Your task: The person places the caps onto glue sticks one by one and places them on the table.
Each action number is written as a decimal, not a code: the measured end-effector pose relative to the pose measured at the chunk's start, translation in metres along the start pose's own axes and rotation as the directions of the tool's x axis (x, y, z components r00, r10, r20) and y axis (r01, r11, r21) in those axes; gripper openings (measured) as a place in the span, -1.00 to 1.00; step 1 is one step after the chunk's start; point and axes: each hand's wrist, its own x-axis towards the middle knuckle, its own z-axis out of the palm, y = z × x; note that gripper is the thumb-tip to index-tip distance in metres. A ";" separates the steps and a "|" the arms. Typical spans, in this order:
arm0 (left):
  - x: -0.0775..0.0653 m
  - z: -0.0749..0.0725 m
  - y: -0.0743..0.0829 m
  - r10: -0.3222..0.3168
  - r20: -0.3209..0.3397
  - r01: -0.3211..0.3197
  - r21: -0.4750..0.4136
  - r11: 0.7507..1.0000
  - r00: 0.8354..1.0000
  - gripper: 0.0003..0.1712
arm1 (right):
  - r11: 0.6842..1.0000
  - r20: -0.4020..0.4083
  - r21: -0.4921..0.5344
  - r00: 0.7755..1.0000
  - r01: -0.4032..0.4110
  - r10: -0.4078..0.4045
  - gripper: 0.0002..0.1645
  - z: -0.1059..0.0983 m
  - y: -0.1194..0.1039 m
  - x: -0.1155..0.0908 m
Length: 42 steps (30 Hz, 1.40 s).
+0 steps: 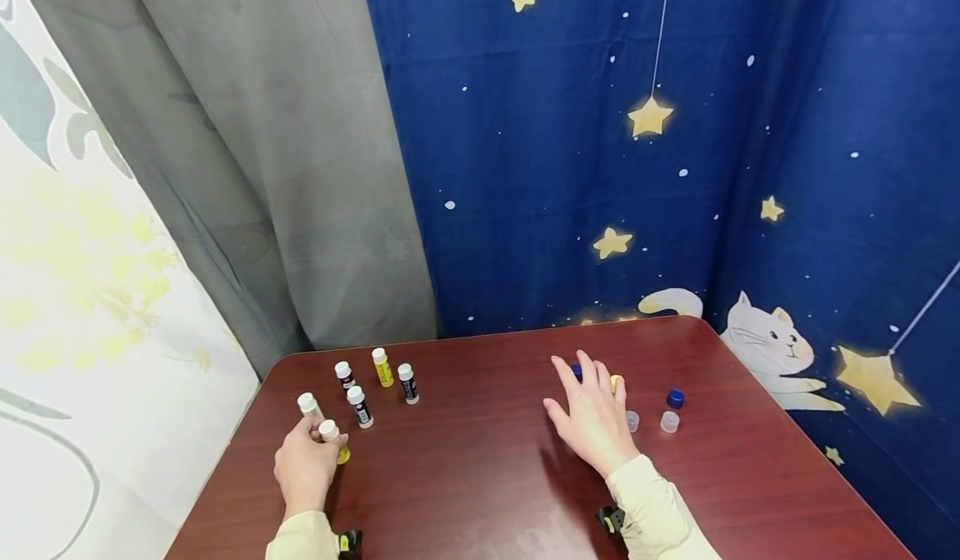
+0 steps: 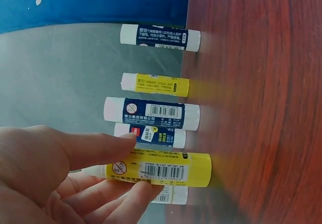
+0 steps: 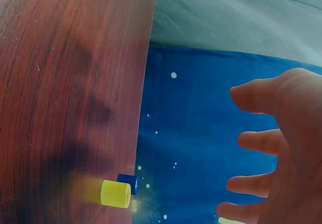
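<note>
My left hand (image 1: 303, 464) pinches a yellow glue stick (image 2: 171, 169) with a white cap between thumb and fingers, holding it upright; whether its base touches the table I cannot tell. Just behind stands a pale glue stick (image 1: 309, 406), partly hidden by the hand. Farther back are dark blue glue sticks (image 1: 360, 407) and a smaller yellow glue stick (image 1: 383, 368), all upright. My right hand (image 1: 595, 418) hovers with spread fingers, holding nothing. Around it on the table are a yellow cap (image 3: 115, 194), blue caps (image 1: 676, 397) and translucent caps (image 1: 670, 421), some partly covered by the hand.
The reddish-brown table (image 1: 480, 460) ends at the back against a grey curtain (image 1: 337, 210) and a blue star-patterned curtain (image 1: 540, 168). A pale patterned curtain (image 1: 112, 360) hangs along the left side.
</note>
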 end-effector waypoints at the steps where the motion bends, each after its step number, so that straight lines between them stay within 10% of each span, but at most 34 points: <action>1: 0.000 0.000 0.000 -0.001 0.004 0.001 0.002 1.000 1.000 -0.62 | 1.000 0.001 -0.003 1.000 0.000 0.000 -0.17 0.000 0.000 0.000; 18: -0.004 0.000 -0.013 -0.002 0.042 0.002 0.006 1.000 0.999 -0.66 | 1.000 -0.005 0.004 1.000 0.001 0.000 -0.16 0.000 0.003 -0.001; 42: 0.000 -0.010 0.020 0.072 -0.040 -0.073 -0.025 0.997 0.997 -0.69 | 1.000 -0.041 -0.008 0.999 0.000 0.000 -0.17 -0.009 0.006 0.003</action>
